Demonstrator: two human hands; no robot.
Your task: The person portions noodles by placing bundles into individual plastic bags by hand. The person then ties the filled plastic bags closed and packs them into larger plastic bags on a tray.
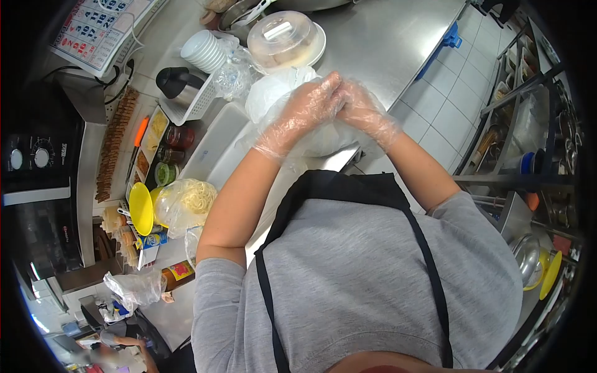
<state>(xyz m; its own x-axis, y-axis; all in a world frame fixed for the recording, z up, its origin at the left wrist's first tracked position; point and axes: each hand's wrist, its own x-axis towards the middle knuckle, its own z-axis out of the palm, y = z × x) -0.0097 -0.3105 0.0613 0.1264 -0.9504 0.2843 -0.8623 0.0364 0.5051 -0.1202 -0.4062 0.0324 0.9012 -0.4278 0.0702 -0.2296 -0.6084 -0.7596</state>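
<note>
Both of my hands wear clear plastic gloves and meet above the counter's edge. My left hand has its fingers pressed together against those of my right hand. Whatever lies between the fingertips is too small to make out. Beneath and beside the hands is a white plastic bag, its lower part partly hidden by my left hand and wrist. A plate under a clear domed lid stands just beyond the bag.
A steel counter extends ahead. On the left are stacked plastic cups, a white basket, a white tray, bagged noodles and a yellow plate. Racks stand right; another person is lower left.
</note>
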